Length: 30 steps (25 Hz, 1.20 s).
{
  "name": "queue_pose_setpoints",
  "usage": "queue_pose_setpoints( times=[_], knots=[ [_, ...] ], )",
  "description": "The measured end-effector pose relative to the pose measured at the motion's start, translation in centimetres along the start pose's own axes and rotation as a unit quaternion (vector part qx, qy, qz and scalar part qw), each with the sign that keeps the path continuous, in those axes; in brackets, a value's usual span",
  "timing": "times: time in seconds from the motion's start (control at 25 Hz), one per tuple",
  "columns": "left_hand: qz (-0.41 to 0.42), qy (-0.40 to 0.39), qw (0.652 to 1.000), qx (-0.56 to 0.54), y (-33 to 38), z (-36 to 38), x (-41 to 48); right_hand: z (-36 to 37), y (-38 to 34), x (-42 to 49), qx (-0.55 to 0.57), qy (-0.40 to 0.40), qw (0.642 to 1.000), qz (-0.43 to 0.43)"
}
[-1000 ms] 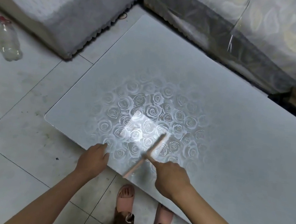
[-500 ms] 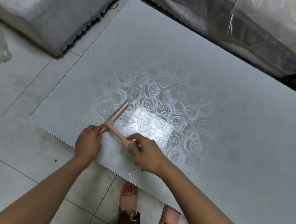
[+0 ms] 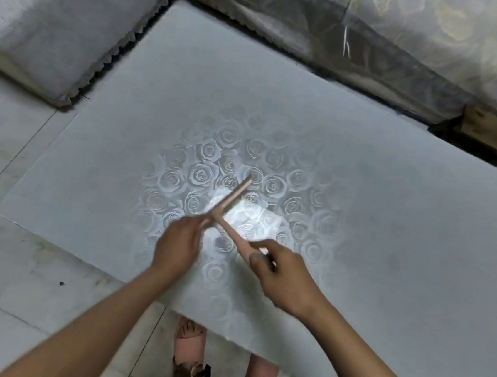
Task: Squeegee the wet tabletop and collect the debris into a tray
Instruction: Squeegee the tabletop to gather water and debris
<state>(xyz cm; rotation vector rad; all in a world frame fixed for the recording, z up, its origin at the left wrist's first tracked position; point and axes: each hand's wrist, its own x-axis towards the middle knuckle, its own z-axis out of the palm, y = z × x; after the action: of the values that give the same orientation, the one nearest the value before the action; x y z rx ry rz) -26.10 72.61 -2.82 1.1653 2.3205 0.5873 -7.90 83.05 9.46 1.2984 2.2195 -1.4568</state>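
Two feet in pink sandals [image 3: 189, 346] stand on the tiled floor [image 3: 19, 256] at the counter's [image 3: 389, 234] near edge. Above the rose-patterned middle of the counter, the right hand [image 3: 281, 274] pinches the handle of a pink squeegee [image 3: 234, 194] with its fingers. The left hand [image 3: 178, 247] curls its fingers on the blade's near end and hides it. Beyond are a grey cushion [image 3: 60, 15], a plastic-wrapped sofa [image 3: 410, 36] and a wooden block [image 3: 495, 131].

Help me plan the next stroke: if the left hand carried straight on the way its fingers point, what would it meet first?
The squeegee: the left hand points up-right at the blade's near end, seemingly touching it, though blur hides the contact. Beyond lies only tabletop.
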Motion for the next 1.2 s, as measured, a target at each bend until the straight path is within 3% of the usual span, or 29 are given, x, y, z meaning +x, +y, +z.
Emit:
queue_pose_setpoints(
  times=[0.16,0.32,0.4,0.56,0.72,0.88,1.04,1.2],
  knots=[
    [0.013,0.008,0.999,0.041,1.2,1.2,8.7,-0.8,0.6,5.7,0.067,0.038,0.997,0.006],
    [0.046,0.018,0.997,0.059,2.2,4.7,5.5,1.0,5.8,1.7,0.118,0.039,0.992,0.015],
    [0.073,-0.03,0.995,0.058,2.8,5.7,0.9,1.7,8.1,-2.9,0.115,0.024,0.992,0.034],
    [0.037,-0.143,0.988,0.038,5.3,5.5,-4.0,-0.6,8.5,-6.4,0.051,0.003,0.998,0.037],
    [0.073,-0.046,0.995,0.045,9.8,3.9,4.7,-6.3,6.7,-2.3,0.073,0.062,0.995,-0.019],
    [0.08,-0.061,0.989,0.104,12.1,6.4,12.2,-7.9,7.5,3.2,0.212,0.075,0.971,0.078],
    [0.088,-0.025,0.995,0.032,11.7,9.2,6.6,-3.8,10.5,-1.2,0.149,0.092,0.983,0.048],
    [0.115,-0.135,0.983,0.036,10.8,9.2,-1.2,-1.7,12.5,-8.4,0.147,0.063,0.984,0.08]
  ],
)
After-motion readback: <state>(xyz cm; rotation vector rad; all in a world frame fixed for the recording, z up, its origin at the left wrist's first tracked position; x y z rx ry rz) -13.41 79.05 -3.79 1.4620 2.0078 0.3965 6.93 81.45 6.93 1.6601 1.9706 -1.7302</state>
